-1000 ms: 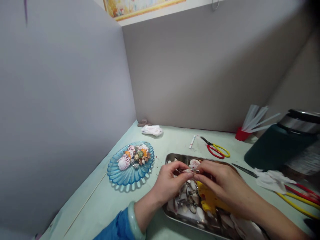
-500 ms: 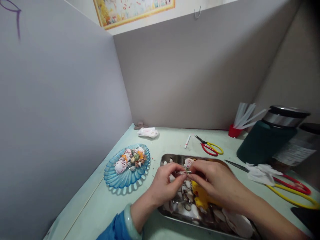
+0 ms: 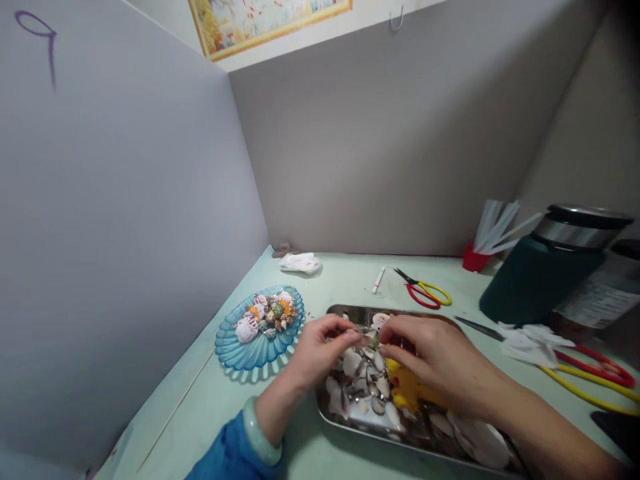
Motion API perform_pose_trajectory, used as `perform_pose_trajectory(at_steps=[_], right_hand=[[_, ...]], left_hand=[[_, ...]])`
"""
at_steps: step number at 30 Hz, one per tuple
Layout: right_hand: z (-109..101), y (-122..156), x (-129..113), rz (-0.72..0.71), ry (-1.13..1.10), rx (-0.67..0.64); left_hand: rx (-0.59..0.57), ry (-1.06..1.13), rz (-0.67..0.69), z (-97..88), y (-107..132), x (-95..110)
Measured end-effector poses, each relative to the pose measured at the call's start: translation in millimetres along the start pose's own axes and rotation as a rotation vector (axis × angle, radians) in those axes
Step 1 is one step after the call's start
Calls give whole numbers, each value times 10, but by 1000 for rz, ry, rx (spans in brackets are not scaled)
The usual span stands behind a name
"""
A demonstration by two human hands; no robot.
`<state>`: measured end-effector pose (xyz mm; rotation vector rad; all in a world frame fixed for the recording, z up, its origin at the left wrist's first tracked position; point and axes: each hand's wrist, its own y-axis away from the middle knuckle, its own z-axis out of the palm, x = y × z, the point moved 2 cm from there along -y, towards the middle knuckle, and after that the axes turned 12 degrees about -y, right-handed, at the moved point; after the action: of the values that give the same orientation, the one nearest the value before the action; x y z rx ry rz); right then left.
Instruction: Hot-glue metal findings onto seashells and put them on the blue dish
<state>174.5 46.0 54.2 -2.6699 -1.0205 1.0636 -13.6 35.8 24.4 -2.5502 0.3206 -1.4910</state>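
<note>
My left hand (image 3: 323,352) and my right hand (image 3: 430,360) hover over a metal tray (image 3: 345,427) filled with several seashells (image 3: 367,383) and a yellow object (image 3: 407,393). Both hands are pinched, fingertips a short way apart above the tray's far end. Each seems to grip a small piece, too small to name. A pale green bangle and a blue sleeve are on my left wrist. To the left lies a blue glass plate (image 3: 235,353) carrying coloured shells (image 3: 267,313).
Red-and-yellow scissors (image 3: 425,293), a small white marker (image 3: 379,280) and a crumpled tissue (image 3: 301,263) lie further back. A dark green flask (image 3: 540,280), a red cup (image 3: 473,260) of white sticks, another tissue (image 3: 530,340) and larger red-yellow handles (image 3: 595,373) are on the right. Grey partitions enclose the desk.
My fingertips, together on a small piece before, have drawn slightly apart, the left hand shifting left. The view has shifted a little.
</note>
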Motion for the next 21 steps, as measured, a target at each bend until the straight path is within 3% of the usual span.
perform_pose_trajectory(at_steps=[5,9,13,17,21], right_hand=[[-101,31,-68,13,-8,23],[-162,48,-123,17,-15,41],[-220,64,-153,-8,-28,87],[-262,76,-162,-5,1,97],[-300,80,-153,6,22,114]], left_hand=[[116,-66,-143,-524,126,-167],[180,-224,-274,-1001,238,-362],[260,-405,-366,-1350,249,-518],[293,-466,-426,-1494,192,-578],[195,-602,-426,-1477,106,-667]])
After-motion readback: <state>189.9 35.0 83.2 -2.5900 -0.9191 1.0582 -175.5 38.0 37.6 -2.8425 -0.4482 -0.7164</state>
